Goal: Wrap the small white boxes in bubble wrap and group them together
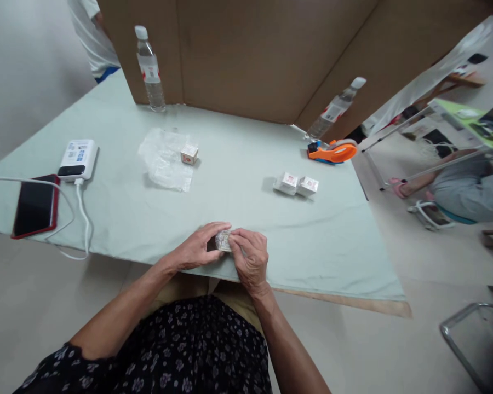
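Note:
Near the table's front edge, a small box in clear plastic wrap (223, 241) sits between my two hands. My left hand (200, 244) grips it from the left, thumb below and fingers above. The fingertips of my right hand (251, 254) pinch at its right side, hiding part of it. Another small printed box (189, 154) stands farther off, beside a crumpled clear plastic bag (166, 161). To the right, two more small white boxes, one left (288, 183) and one right (308, 186), lie side by side, with clear plastic around the left one.
An orange tape dispenser (332, 151) lies at the right, by a tilted water bottle (337, 109). Another bottle (150, 71) stands before the cardboard panel (238, 54). A power bank (79, 160), its cable and a phone (36, 207) are at the left. Another person's leg (435, 164) shows at right.

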Tool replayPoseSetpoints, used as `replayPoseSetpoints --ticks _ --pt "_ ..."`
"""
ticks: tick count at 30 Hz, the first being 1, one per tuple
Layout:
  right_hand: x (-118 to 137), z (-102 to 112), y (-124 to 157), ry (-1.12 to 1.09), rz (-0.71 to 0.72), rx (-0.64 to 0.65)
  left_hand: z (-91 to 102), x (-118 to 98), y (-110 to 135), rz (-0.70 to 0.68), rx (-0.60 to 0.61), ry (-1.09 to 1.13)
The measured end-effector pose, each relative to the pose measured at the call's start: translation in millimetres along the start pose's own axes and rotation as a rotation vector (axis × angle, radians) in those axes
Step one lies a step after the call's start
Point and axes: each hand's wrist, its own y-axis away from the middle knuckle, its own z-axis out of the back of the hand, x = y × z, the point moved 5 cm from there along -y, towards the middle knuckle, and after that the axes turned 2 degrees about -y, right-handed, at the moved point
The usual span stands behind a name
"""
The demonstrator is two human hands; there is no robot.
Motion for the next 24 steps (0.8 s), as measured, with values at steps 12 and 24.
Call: replayPoseSetpoints --ticks 12,24 --pt "-4.4 5.7 -14.1 0.088 0.114 0.210 -2.1 3.1 -6.2 -0.023 -0.113 0.017" --pt "7.5 13.3 -17.5 0.209 0.176 0.223 -1.8 0.4 -7.2 0.014 -0.100 0.044"
